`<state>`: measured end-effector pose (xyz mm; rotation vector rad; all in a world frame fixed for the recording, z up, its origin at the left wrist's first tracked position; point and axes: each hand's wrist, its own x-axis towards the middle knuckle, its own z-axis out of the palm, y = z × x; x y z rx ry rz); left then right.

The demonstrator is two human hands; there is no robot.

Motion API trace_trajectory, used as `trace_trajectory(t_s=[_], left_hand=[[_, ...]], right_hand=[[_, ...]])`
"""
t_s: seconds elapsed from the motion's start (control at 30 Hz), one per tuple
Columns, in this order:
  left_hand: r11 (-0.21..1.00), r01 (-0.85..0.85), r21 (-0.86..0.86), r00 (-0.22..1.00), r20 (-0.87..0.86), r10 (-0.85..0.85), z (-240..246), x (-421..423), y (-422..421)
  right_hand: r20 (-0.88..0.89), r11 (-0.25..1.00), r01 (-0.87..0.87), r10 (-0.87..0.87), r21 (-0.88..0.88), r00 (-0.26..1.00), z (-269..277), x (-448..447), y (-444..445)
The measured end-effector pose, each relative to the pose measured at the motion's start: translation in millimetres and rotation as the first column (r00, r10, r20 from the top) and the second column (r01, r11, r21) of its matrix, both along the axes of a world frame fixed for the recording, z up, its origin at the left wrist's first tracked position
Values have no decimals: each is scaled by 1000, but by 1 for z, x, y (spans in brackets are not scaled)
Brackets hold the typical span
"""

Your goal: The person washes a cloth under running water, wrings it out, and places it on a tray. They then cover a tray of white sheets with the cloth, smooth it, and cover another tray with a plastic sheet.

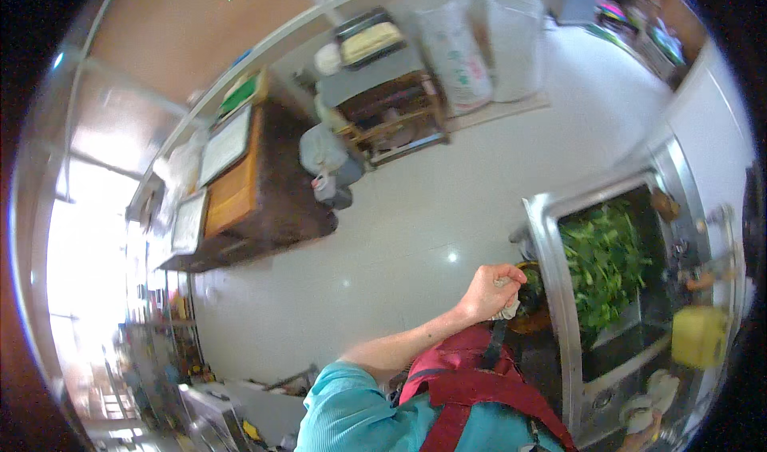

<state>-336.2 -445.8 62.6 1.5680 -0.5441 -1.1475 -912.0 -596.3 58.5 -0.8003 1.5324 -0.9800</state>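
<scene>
My left hand point(492, 294) is closed around a crumpled whitish cloth point(508, 312), its ends showing below the fingers. It hovers over the red apron point(461, 356) that I wear, near the front rim of a stainless steel sink point(554, 290). Leafy green vegetables point(605, 266) fill much of the basin. Partly behind my hand, below the rim, is a dark round container point(532, 299) with greens in it. My right hand is not in view.
A yellow plastic container point(698, 337) and white cloth-like items point(662, 389) lie on the sink's ledge. Across the tiled floor point(383, 260) are a wooden cabinet point(287, 176), plastic jugs point(332, 191), a wooden stand point(395, 116) and large white sacks point(458, 62).
</scene>
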Motion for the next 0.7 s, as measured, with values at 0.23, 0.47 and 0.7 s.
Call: trace_trajectory(t_s=[0.23, 0.47, 0.7], left_hand=[[842, -513, 166, 855, 12, 518, -1, 56, 135], [344, -923, 173, 291, -272, 917, -21, 121, 289], [202, -974, 107, 132, -459, 879, -39, 226, 444]], right_hand=[[302, 828, -541, 483, 150, 822, -59, 253, -58], [618, 209, -978, 772, -20, 152, -61, 569, 37], [656, -139, -986, 753, 89, -47, -66, 826, 277]])
